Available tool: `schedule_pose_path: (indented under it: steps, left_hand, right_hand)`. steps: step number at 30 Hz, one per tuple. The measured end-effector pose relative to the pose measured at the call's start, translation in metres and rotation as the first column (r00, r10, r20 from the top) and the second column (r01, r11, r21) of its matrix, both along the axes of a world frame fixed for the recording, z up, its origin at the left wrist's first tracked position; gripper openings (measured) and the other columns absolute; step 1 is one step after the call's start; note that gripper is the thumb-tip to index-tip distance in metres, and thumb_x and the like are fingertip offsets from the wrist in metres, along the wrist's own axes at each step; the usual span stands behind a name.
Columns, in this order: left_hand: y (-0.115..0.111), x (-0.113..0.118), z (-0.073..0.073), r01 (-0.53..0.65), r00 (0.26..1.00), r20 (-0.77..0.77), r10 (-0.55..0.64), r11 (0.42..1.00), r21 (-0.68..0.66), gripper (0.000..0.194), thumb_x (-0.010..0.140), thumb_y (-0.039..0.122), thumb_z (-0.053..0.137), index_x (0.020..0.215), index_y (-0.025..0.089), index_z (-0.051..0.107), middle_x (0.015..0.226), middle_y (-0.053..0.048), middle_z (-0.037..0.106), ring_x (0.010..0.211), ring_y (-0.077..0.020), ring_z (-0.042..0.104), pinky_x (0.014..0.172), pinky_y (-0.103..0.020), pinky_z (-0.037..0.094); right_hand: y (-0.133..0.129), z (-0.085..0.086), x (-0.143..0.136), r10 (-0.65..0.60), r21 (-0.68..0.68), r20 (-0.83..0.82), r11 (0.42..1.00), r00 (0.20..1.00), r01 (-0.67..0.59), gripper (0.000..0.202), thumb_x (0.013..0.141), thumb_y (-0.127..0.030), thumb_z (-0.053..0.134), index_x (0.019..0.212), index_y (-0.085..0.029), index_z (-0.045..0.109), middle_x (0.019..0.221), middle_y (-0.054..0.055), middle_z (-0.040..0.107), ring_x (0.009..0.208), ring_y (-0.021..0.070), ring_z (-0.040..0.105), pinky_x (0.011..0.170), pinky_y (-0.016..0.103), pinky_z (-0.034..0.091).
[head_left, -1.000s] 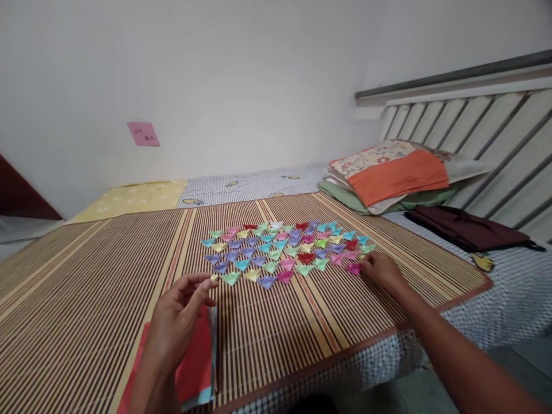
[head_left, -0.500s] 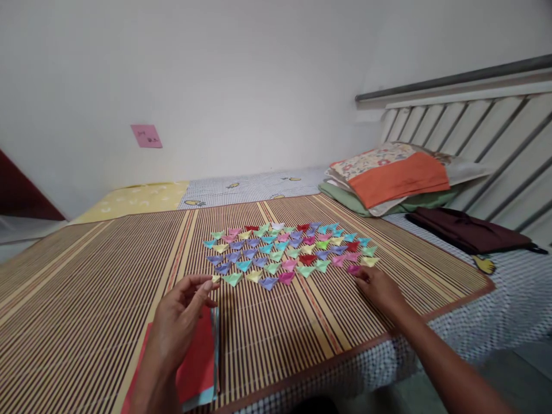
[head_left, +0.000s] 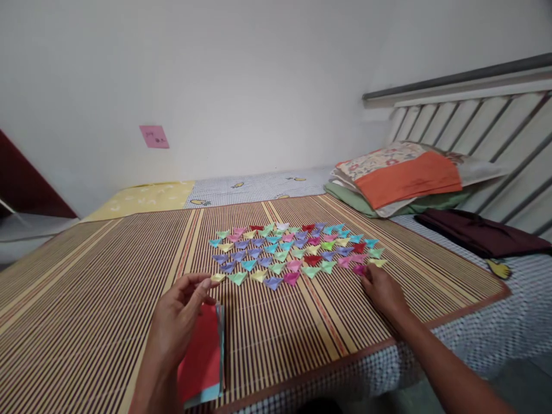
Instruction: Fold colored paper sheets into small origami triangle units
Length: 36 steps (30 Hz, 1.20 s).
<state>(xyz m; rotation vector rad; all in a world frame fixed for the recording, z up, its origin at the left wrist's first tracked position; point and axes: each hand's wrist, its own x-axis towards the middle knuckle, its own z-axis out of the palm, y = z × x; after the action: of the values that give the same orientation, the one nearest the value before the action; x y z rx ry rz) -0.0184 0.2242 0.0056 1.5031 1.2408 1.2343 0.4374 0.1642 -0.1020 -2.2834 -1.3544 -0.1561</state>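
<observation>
Many small folded paper boats in several colours, such as a green one (head_left: 237, 278), lie in rows on the striped bamboo mat (head_left: 276, 333). At the near left end of the rows, my left hand (head_left: 175, 316) pinches a pale yellow paper boat (head_left: 218, 278) between thumb and fingertips. My right hand (head_left: 386, 292) has its fingers closed on a magenta paper boat (head_left: 358, 269) at the near right end, partly hiding it. Under my left wrist lies a stack of coloured paper (head_left: 204, 351) with a red sheet on top, partly covered by the arm.
Stacked pillows (head_left: 405, 178) and a dark maroon folded bag or cloth (head_left: 474, 233) lie at the right, beside a slatted headboard (head_left: 466, 121). A checked sheet (head_left: 254, 187) runs under the mat. A pink note (head_left: 154, 137) is stuck to the wall.
The view has shifted slightly, so everything sits a little further right. Both hands stay at the same paper boats, and more of the yellow one shows at my left fingertips.
</observation>
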Motion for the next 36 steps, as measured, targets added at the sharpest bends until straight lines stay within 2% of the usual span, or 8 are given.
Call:
schedule_pose_path:
  steps: [4,6,10,16,19,26,31,36]
  left_hand:
    - [-0.010,-0.006,0.016,-0.240,0.958,0.175,0.228,0.970,0.049,0.029,0.084,0.046,0.075,0.094,0.019,0.073,0.092,-0.006,0.078,0.065,-0.0158,0.067,0.055,-0.025,0.048]
    - [-0.018,-0.011,0.027,-0.414,0.843,0.408,0.351,0.907,0.075,0.017,0.087,0.038,0.074,0.092,0.021,0.073,0.090,-0.002,0.077,0.065,-0.0137,0.066,0.056,-0.024,0.048]
    - [-0.035,-0.024,0.045,-0.602,0.569,0.737,0.365,0.795,0.070,0.008,0.087,0.021,0.071,0.079,0.021,0.073,0.080,0.001,0.069,0.076,-0.0132,0.066,0.055,-0.020,0.049]
    - [-0.042,-0.041,0.048,-0.610,0.493,0.793,0.358,0.792,0.021,0.017,0.091,0.017,0.065,0.077,0.023,0.072,0.080,0.003,0.067,0.075,-0.0106,0.061,0.059,-0.018,0.052]
    - [-0.039,-0.051,0.044,-0.596,0.456,0.813,0.362,0.803,-0.023,0.014,0.087,0.015,0.067,0.077,0.022,0.072,0.078,0.003,0.067,0.074,-0.0098,0.062,0.058,-0.017,0.050]
    - [-0.034,-0.061,0.033,-0.564,0.459,0.816,0.352,0.825,-0.038,0.008,0.085,0.016,0.070,0.081,0.022,0.073,0.081,0.003,0.068,0.074,-0.0094,0.063,0.058,-0.016,0.050]
    - [-0.030,-0.061,0.028,-0.544,0.482,0.806,0.343,0.838,-0.031,0.005,0.081,0.017,0.071,0.082,0.021,0.072,0.079,0.002,0.068,0.075,-0.0105,0.063,0.057,-0.017,0.050]
    - [-0.028,-0.058,0.030,-0.530,0.439,0.832,0.338,0.845,-0.064,0.004,0.080,0.015,0.073,0.080,0.019,0.072,0.077,0.002,0.068,0.073,-0.0087,0.063,0.056,-0.015,0.049]
  right_hand:
    - [-0.005,0.012,-0.014,0.060,0.119,-0.038,0.991,0.997,-0.056,0.009,0.087,-0.025,0.051,0.079,-0.022,0.054,0.081,0.009,0.067,0.072,0.0244,0.061,0.064,0.031,0.037]
    - [-0.007,0.021,-0.034,0.144,0.179,-0.067,0.975,0.987,-0.130,0.013,0.089,-0.028,0.049,0.078,-0.023,0.053,0.079,0.008,0.066,0.073,0.0244,0.062,0.067,0.032,0.041]
    - [-0.007,0.042,-0.116,0.400,0.261,-0.134,0.897,0.907,-0.357,0.019,0.095,-0.035,0.051,0.081,-0.025,0.060,0.077,0.004,0.066,0.072,0.0215,0.062,0.070,0.031,0.047]
    - [-0.002,0.073,-0.271,0.880,0.380,-0.309,0.462,0.361,-0.801,0.009,0.089,-0.013,0.063,0.090,-0.022,0.066,0.094,0.004,0.069,0.094,0.0207,0.064,0.085,0.031,0.049]
    - [-0.002,0.070,-0.310,0.938,0.218,-0.247,0.298,0.243,-0.929,0.020,0.083,-0.015,0.073,0.101,-0.020,0.067,0.109,0.006,0.068,0.105,0.0238,0.059,0.097,0.036,0.046]
    - [-0.003,0.040,-0.323,0.919,-0.002,-0.222,0.334,0.326,-0.943,0.022,0.079,-0.022,0.075,0.098,-0.020,0.065,0.112,0.007,0.065,0.102,0.0261,0.057,0.092,0.039,0.045]
    - [-0.003,0.035,-0.326,0.924,-0.012,-0.207,0.326,0.321,-0.945,0.031,0.077,-0.026,0.076,0.105,-0.019,0.064,0.114,0.009,0.064,0.105,0.0274,0.056,0.095,0.042,0.043]
    - [0.001,0.038,-0.326,0.917,0.024,-0.230,0.340,0.326,-0.940,0.007,0.088,-0.015,0.059,0.090,-0.018,0.064,0.096,0.006,0.067,0.091,0.0230,0.060,0.086,0.036,0.044]
